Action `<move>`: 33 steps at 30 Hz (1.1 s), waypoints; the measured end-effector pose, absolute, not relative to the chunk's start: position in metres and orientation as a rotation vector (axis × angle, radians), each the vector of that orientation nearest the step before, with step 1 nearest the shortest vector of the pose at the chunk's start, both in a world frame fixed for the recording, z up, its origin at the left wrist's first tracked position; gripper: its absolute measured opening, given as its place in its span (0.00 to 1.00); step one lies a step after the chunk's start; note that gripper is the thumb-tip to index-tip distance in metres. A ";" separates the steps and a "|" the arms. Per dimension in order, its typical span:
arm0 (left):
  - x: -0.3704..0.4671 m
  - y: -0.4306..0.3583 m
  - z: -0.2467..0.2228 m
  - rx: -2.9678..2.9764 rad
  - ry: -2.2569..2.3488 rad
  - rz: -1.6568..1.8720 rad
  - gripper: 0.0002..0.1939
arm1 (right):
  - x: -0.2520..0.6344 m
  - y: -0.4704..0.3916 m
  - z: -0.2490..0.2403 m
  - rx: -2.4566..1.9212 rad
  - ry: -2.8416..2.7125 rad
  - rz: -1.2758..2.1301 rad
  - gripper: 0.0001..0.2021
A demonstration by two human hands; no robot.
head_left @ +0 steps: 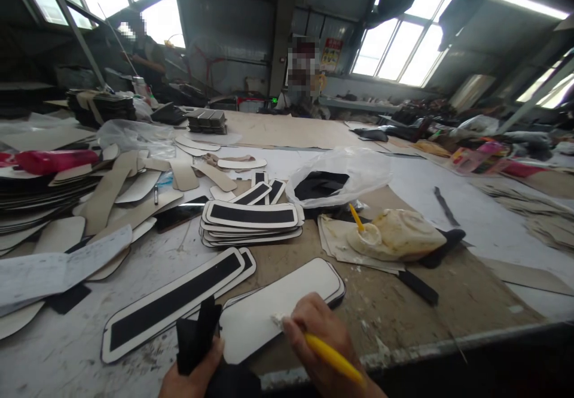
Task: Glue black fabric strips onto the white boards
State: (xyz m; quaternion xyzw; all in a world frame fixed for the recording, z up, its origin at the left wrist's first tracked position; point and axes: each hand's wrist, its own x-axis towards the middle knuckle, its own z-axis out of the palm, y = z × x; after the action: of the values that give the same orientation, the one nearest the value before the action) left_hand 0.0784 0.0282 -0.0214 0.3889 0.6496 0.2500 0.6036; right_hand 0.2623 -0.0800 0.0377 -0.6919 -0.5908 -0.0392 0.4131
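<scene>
My right hand (320, 335) is closed around a glue brush with a yellow handle (334, 359). Its whitish tip meets the face of a pale rounded panel (273, 302), which lies on a few similar panels at the table's front. In my left hand (197, 371) are black fabric strips (197, 332), pinched beside the panel's left end. Left of it lie long pale pieces with black strips on them (174, 302). Behind is a stack of similar curved pieces (251, 216). A glue-stained plastic container (403, 233) holds another yellow stick (356, 216) in its opening.
A clear plastic bag (341, 177) with black material stands behind the container. Many pale cut pieces (112, 195), a phone (179, 213) and a paper sheet (63, 272) crowd the left. A black strip (419, 287) lies right. Two people are in the background.
</scene>
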 end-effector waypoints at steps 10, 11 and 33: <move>0.060 0.019 0.040 0.826 1.050 0.676 0.17 | 0.236 -0.047 0.071 -1.633 -1.391 0.801 0.14; 0.059 0.017 0.045 0.758 1.029 0.670 0.17 | 0.227 -0.046 0.073 -1.588 -1.434 0.859 0.15; 0.068 -0.002 0.052 0.393 1.018 0.582 0.26 | 0.240 -0.050 0.071 -1.735 -1.638 1.185 0.09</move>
State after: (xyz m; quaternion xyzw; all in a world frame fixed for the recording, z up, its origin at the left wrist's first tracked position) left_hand 0.0683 -0.0021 0.0519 0.1842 0.4773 0.2728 0.8148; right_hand 0.2395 -0.0504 0.0714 -0.6329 -0.5974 0.4322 0.2363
